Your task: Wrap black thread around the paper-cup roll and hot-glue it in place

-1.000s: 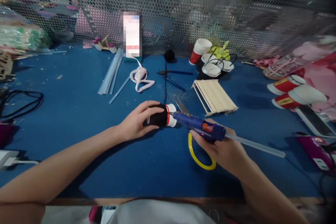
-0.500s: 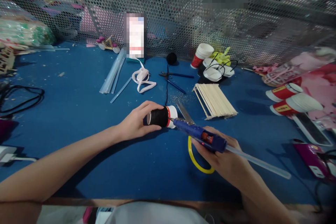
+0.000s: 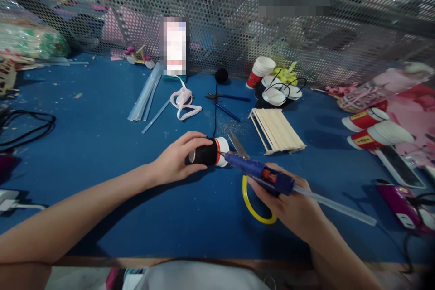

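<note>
On its side lies a paper cup (image 3: pixel 223 151), mostly wrapped in black yarn, with a red band and white rim end bare. My left hand (image 3: pixel 180 156) is closed around the wrapped part. A strand of yarn runs from the cup back to a black yarn ball (image 3: pixel 221 75). My right hand (image 3: pixel 292 204) grips a blue hot glue gun (image 3: pixel 249 166), its nozzle at the edge of the yarn by the red band. A clear glue stick (image 3: pixel 336 207) sticks out of the gun's rear. Beneath the gun lie scissors with a yellow handle (image 3: pixel 249 204), partly hidden.
Blue-handled pliers (image 3: pixel 234 98), a white ribbon (image 3: pixel 183 99) and several glue sticks (image 3: pixel 146 95) lie behind the cup. A wooden stick panel (image 3: pixel 278 131) sits right of the scissors. Paper cups (image 3: pixel 380 136) and a purple power strip (image 3: pixel 397 204) are far right. A perforated metal screen (image 3: pixel 217 22) closes the back.
The whole view has shifted very slightly. Both hands, the cup and the glue gun keep almost the same places, with the nozzle still at the yarn's edge.
</note>
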{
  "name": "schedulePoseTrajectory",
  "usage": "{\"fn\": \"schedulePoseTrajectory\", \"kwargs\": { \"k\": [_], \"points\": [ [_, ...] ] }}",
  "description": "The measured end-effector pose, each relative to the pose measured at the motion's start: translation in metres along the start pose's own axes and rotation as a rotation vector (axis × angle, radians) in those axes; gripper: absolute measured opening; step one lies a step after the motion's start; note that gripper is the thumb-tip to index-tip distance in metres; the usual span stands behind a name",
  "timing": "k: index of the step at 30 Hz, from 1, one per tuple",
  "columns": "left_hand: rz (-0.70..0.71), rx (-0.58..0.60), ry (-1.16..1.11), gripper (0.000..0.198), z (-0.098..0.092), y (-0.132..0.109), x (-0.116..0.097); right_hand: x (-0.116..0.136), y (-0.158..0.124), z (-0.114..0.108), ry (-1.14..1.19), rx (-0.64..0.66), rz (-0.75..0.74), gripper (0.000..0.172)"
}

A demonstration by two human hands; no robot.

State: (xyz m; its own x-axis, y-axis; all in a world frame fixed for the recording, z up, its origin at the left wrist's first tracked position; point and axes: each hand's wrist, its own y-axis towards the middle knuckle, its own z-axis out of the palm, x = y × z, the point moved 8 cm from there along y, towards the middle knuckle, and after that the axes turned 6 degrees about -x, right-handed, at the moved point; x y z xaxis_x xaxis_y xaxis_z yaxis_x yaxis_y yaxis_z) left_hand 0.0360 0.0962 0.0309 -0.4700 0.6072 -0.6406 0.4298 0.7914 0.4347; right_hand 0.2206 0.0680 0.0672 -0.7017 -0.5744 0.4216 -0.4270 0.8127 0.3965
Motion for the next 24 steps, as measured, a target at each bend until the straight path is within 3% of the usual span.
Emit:
{"fn": "schedulePoseTrajectory", "kwargs": {
  "k": [11, 19, 24],
  "points": [
    [0.216, 0.048, 0.15, 0.037, 0.008, -0.007, -0.016, 0.0, 0.008, -0.002, -0.043, -0.022, -0.002, 0.017],
    [0.164, 0.059, 0.122, 0.04, 0.007, -0.005, -0.012, -0.001, 0.003, -0.003, -0.029, 0.042, 0.046, 0.02],
    [0.257, 0.061, 0.157, 0.035, 0.009, -0.007, -0.021, -0.004, 0.006, -0.002, -0.034, 0.029, 0.067, 0.017]
  ]
}}
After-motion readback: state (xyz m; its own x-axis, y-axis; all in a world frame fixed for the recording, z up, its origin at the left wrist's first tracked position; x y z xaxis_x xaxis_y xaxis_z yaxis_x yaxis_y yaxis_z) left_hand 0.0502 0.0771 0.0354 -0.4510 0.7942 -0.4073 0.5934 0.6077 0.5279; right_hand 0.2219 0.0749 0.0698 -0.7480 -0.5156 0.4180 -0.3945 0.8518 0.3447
